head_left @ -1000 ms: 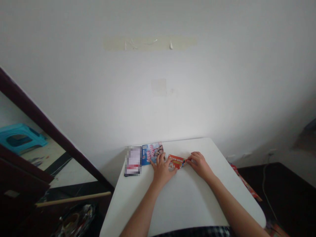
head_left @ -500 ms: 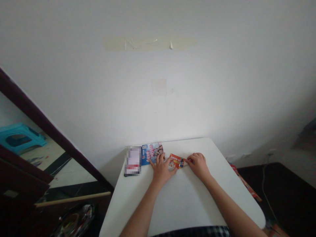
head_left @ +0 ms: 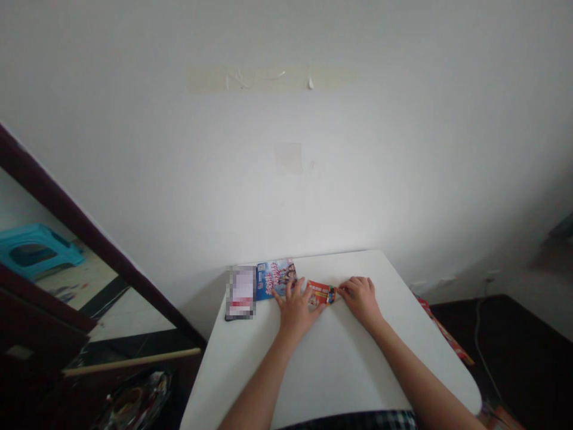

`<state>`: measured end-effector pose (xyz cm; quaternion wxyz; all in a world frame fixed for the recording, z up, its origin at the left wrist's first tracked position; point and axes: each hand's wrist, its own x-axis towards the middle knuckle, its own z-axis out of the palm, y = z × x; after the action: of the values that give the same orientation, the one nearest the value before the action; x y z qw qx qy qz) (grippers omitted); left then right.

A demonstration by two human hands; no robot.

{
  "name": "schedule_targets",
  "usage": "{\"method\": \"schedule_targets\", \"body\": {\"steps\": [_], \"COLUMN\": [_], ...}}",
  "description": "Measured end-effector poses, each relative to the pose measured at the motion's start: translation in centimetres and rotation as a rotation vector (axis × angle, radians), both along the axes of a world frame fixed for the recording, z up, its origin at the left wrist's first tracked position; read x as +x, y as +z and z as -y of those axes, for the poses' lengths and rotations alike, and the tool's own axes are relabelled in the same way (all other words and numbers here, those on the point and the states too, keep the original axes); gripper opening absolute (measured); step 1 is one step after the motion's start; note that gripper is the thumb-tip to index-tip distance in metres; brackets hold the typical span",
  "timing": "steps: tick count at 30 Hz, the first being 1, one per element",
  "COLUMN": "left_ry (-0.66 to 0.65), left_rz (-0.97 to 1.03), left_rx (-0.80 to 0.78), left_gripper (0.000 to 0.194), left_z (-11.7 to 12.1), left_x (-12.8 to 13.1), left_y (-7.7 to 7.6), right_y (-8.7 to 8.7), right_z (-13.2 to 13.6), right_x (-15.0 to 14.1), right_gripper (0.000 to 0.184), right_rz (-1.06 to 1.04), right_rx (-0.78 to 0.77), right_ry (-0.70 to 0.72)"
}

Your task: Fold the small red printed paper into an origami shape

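A small red printed paper [head_left: 319, 291] with a multicoloured right end lies on the white table [head_left: 333, 370]. My left hand [head_left: 296, 312] is spread, with its thumb and forefinger touching the paper's left side. At the paper's right end, my right hand [head_left: 362, 298] pinches its edge between thumb and fingers. Whether the paper is folded, I cannot tell. A blue flyer [head_left: 268, 280] with pink-and-white lettering and pictured people lies behind my left hand, whose fingers come up to its lower right part.
Left of the flyer lies a pixelated flat object [head_left: 242, 292] with a dark edge. The wall [head_left: 286, 209] stands along the table's far side. A blue plastic stool [head_left: 40, 248] shows at the left, and a cluttered bag [head_left: 138, 397] is on the floor.
My left hand has shifted slightly to the right along the red paper. The paper now lies a little flatter and straighter. My right hand keeps its pinch in nearly the same place.
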<state>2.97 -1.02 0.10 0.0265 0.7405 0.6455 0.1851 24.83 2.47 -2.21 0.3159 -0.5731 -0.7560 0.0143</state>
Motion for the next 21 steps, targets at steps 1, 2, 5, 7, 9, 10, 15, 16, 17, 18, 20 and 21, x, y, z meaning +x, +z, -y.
{"method": "schedule_targets", "body": {"steps": [1, 2, 5, 7, 9, 10, 15, 16, 17, 18, 20, 21], "left_ry": [0.0, 0.002, 0.019, 0.03, 0.036, 0.037, 0.046, 0.048, 0.05, 0.052, 0.058, 0.061], "left_rz": [-0.001, 0.0, 0.002, 0.0, 0.002, 0.004, 0.024, 0.026, 0.028, 0.028, 0.026, 0.024], "left_rx": [-0.001, -0.005, -0.016, -0.019, -0.02, -0.02, -0.015, -0.011, -0.007, -0.002, 0.002, -0.001], "left_gripper": [0.047, 0.047, 0.047, 0.048, 0.048, 0.048, 0.048, 0.048, 0.049, 0.049, 0.05, 0.05], "left_z": [0.04, 0.08, 0.18, 0.24, 0.26, 0.26, 0.16, 0.15, 0.14, 0.13, 0.15, 0.16], "left_x": [0.12, 0.24, 0.49, 0.57, 0.61, 0.63, 0.74, 0.77, 0.79, 0.82, 0.87, 0.9], "left_y": [0.03, 0.07, 0.19, 0.23, 0.23, 0.21, -0.04, -0.11, -0.17, -0.23, -0.27, -0.26], "right_y": [0.07, 0.14, 0.32, 0.38, 0.38, 0.37, 0.23, 0.2, 0.17, 0.14, 0.07, 0.03], "right_z": [0.05, 0.1, 0.2, 0.23, 0.22, 0.21, 0.07, 0.03, -0.01, -0.05, -0.13, -0.15], "right_x": [-0.04, -0.07, -0.07, -0.03, 0.02, 0.03, -0.14, -0.21, -0.28, -0.35, -0.52, -0.62], "right_gripper": [0.025, 0.025, 0.027, 0.029, 0.032, 0.034, 0.038, 0.038, 0.038, 0.038, 0.037, 0.036], "right_rz": [-0.001, -0.001, -0.007, -0.021, -0.029, -0.028, 0.001, 0.009, 0.019, 0.028, 0.045, 0.052], "right_rx": [0.007, 0.014, 0.028, 0.038, 0.05, 0.054, 0.024, 0.011, -0.002, -0.01, -0.016, -0.013], "right_ry": [-0.006, -0.009, -0.009, 0.001, 0.011, 0.013, -0.011, -0.018, -0.023, -0.031, -0.052, -0.064]}}
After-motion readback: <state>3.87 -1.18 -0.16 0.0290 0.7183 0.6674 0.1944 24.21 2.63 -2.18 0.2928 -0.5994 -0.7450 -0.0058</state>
